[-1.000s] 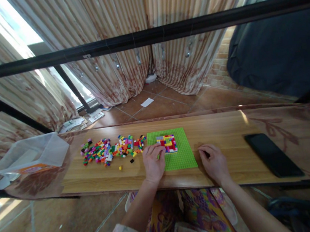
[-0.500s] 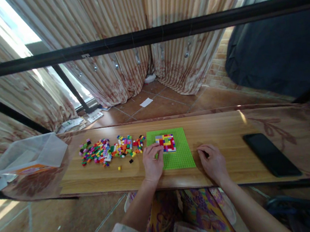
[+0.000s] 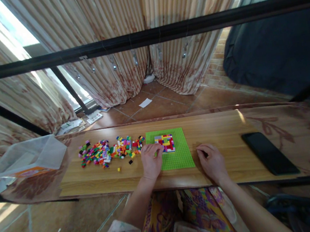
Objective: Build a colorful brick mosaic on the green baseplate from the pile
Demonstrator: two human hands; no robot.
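Observation:
A green baseplate [image 3: 178, 161] lies on the wooden board, and a flat block of coloured toy bricks [image 3: 169, 143] is built on its upper middle. Over the plate's left edge is my left hand [image 3: 151, 161], its thumb and fingers bent together in a pinch at the block's left side. Whatever those fingertips hold, if anything, is hidden. My right hand [image 3: 211, 160] rests on the board to the right of the plate, apart from it, with fingers curled closed. No brick shows in it. Loose bricks [image 3: 99, 152] form a pile left of my left hand.
A single yellow brick [image 3: 119, 169] and a black brick [image 3: 130, 162] lie in front of the pile. At the far left stands a clear plastic bin [image 3: 40, 151]. A black phone [image 3: 270, 153] lies to the right. A dark metal rail [image 3: 144, 38] crosses beyond the board.
My left hand has shifted very slightly, with its fingertips a little lower at the block's left side. The right hand stays in place. The whole view has moved a touch.

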